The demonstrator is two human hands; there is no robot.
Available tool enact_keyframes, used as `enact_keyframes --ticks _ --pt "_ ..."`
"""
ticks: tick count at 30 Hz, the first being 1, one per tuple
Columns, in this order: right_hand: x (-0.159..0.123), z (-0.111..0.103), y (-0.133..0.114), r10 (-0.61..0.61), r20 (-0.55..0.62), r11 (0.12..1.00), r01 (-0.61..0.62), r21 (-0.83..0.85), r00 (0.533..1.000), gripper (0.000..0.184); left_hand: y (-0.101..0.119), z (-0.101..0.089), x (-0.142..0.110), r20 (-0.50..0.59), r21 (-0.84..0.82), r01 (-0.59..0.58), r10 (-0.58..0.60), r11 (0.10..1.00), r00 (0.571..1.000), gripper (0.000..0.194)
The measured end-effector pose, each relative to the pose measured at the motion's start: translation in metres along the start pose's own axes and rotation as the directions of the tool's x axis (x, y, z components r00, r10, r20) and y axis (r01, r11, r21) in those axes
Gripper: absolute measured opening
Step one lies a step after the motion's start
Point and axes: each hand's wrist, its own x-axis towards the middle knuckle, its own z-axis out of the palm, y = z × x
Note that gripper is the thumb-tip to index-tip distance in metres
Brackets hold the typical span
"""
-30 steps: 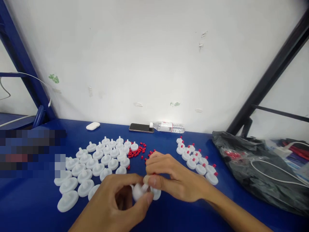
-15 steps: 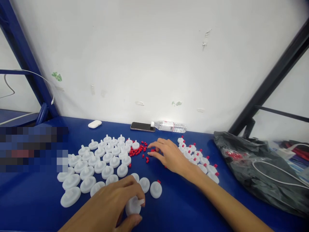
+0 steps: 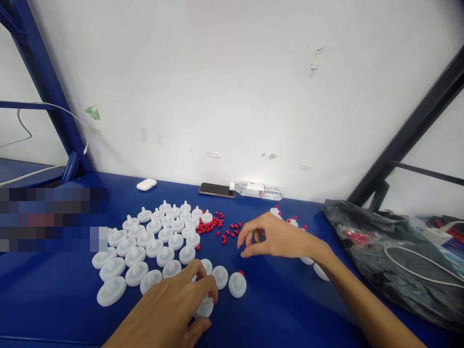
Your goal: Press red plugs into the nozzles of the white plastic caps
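Note:
My left hand [image 3: 181, 302] is closed round a white disc filter [image 3: 205, 307], a round plastic piece with a short nozzle, partly covered by my fingers. My right hand [image 3: 270, 236] hovers just right of the loose red caps [image 3: 210, 224], thumb and index fingertip drawn close in a pinch; whatever sits between them is hidden. One white filter with a red cap [image 3: 237, 285] lies to the right of my left hand, next to an uncapped filter [image 3: 219, 277]. Many more uncapped filters [image 3: 154, 248] spread over the left of the blue table.
Capped filters [image 3: 321, 271] lie at the right, partly behind my right arm. Along the wall are a white case [image 3: 146, 184], a phone [image 3: 216, 190] and a water bottle [image 3: 259, 190]. A dark plastic bag [image 3: 384, 261] with a cable and a packet of red caps [image 3: 358, 236] covers the right side.
My right hand has moved back and right from the red caps, its fingers drawing together. The left hand keeps its filter, now turned with the nozzle less in sight. The view has shifted slightly.

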Motion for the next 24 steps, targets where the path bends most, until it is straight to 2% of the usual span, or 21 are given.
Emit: enact_keyframes --ticks 3,6,9,11,13,15,17,20,24 --pt "-0.002 0.004 -0.005 -0.025 0.123 1.0 0.025 -0.002 0.992 0.023 -0.002 0.002 0.002 -0.027 0.001 -0.018 0.018 1.0 0.999 0.043" --pt "0.0 0.01 -0.007 -0.047 0.162 0.998 0.051 -0.022 0.986 0.019 -0.003 0.002 0.001 -0.042 0.018 -0.018 0.019 1.0 0.999 0.041" --pt "0.001 0.013 -0.005 -0.07 0.175 0.997 0.075 -0.021 0.982 0.013 -0.002 -0.002 0.0 -0.055 0.024 0.002 -0.001 1.0 0.999 0.027" --pt "0.002 0.013 -0.004 -0.077 0.17 0.996 0.083 -0.027 0.983 0.011 -0.003 -0.006 0.001 -0.118 0.023 0.009 -0.006 1.0 0.993 0.022" --pt "0.003 0.014 -0.003 -0.083 0.151 0.994 0.093 -0.055 0.985 0.009 -0.005 -0.011 0.004 -0.232 0.053 0.029 -0.016 0.998 0.973 0.033" --pt "0.005 0.016 -0.001 -0.087 0.107 0.991 0.096 -0.09 0.99 0.009 -0.009 -0.016 0.011 -0.35 0.108 0.042 -0.002 0.993 0.937 0.037" --pt "0.008 0.017 0.003 -0.075 0.007 0.988 0.075 -0.137 0.997 0.012 -0.013 -0.019 0.018 -0.41 0.151 -0.034 0.094 0.988 0.907 0.034" --pt "0.011 0.017 0.007 -0.035 -0.184 0.969 -0.012 -0.247 0.982 0.017 -0.02 -0.019 0.024 -0.391 0.145 -0.2 0.242 0.969 0.888 0.034" --pt "0.011 0.009 0.007 0.051 -0.352 0.917 -0.184 -0.355 0.935 0.018 -0.025 -0.016 0.023 -0.321 0.098 -0.183 0.205 0.978 0.925 0.026"
